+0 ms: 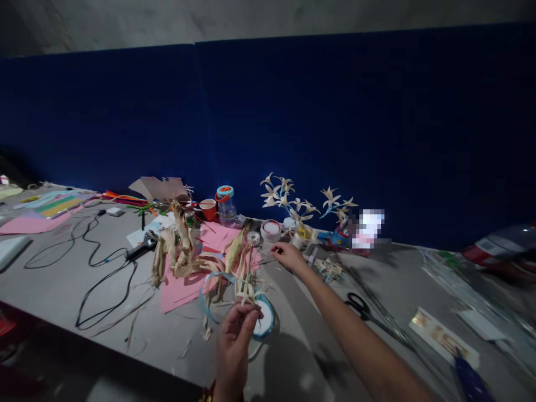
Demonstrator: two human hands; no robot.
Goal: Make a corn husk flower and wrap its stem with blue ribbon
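Observation:
My left hand (234, 335) is raised over the grey table (62, 285), fingers pinched on a bundle of dried corn-husk strips (244, 276) that stands up from it. A blue ribbon (209, 290) loops beside it and runs to a ribbon roll (264, 321) lying just behind the hand. My right hand (288, 255) reaches forward, fingers curled low over the table near a small white tape roll (271, 228) and a clear spool (253, 238); what it holds, if anything, is too small to make out.
Dried husks (178, 251) lie on pink paper (184, 290). A glue gun (142, 245) with black cables (104, 279) sits left. Husk flowers (293, 204) stand in a cup at the blue wall. Scissors (360, 306) and wire stems lie right. An orange cup (208, 209) and a small jar (226, 205) are behind.

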